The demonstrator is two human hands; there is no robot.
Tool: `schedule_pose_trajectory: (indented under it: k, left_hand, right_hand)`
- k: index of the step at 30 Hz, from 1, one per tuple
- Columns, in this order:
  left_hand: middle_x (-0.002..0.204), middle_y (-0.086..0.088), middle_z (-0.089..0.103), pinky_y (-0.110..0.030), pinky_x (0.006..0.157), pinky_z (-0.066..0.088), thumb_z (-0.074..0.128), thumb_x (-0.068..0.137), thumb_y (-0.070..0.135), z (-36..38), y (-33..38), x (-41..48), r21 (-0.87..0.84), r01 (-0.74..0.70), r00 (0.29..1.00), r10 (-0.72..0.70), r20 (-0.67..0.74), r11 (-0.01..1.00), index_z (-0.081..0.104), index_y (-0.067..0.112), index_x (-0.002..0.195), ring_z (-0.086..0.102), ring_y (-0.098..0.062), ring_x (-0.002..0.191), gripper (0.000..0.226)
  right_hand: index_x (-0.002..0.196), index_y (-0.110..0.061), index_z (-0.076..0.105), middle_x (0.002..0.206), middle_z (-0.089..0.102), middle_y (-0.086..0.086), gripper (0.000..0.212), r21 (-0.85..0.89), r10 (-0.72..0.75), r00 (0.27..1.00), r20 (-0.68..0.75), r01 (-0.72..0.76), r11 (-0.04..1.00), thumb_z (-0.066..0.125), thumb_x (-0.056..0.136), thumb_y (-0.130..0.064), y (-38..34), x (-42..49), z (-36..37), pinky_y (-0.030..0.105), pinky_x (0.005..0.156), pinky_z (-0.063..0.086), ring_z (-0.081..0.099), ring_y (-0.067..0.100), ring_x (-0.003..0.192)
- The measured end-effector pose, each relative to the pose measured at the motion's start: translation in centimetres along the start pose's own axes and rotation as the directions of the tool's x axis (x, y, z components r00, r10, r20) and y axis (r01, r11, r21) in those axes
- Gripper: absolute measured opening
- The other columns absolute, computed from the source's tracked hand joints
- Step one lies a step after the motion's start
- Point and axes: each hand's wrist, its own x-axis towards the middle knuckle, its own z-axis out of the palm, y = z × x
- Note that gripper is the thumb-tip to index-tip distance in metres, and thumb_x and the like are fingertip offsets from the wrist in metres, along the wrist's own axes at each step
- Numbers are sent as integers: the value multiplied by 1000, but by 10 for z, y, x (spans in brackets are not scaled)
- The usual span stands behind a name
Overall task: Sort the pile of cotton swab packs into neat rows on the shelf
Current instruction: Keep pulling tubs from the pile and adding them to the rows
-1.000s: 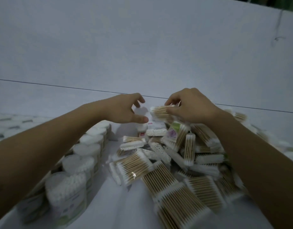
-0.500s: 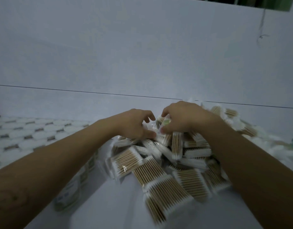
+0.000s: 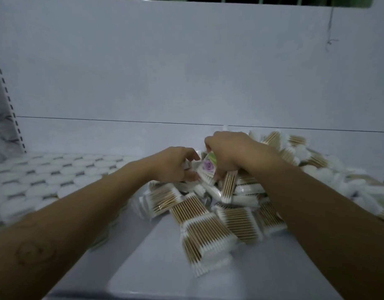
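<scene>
A loose pile of cotton swab packs with wooden sticks and white tips covers the middle of the white shelf. More packs heap up to the right behind my right arm. My right hand grips a pack with a purple flower label at the top of the pile. My left hand is curled beside it, with fingertips touching the same pack's lower left edge.
Round tubs of cotton swabs with white lids stand in tight rows on the left of the shelf. A white back panel rises behind. A slotted shelf upright is at far left.
The view has swung left and up. My right hand lifted the flower-label pack clear of the pile, and my left hand came in against it.
</scene>
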Motion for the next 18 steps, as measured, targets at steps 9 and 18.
schedule_pose_trajectory:
  k: [9,18]
  left_hand:
    - [126,6,58,-24,90,45,68,84,47,-4,5,-24,-327,12,950,-113,-290,945,41,24,137,57,-8,112,64]
    - [105,-15,68,-39,71,61,63,94,26,-41,-1,-55,-849,-5,880,-400,-255,529,51,6,121,72,-21,82,36]
  right_hand:
    - [121,-21,47,118,50,0,67,395,45,940,-337,98,913,87,68,-31,13,-6,-6,30,75,36,42,14,94]
    - [106,-24,38,108,46,-4,67,654,176,834,-522,259,711,87,64,-41,-35,-1,-2,27,67,37,48,14,94]
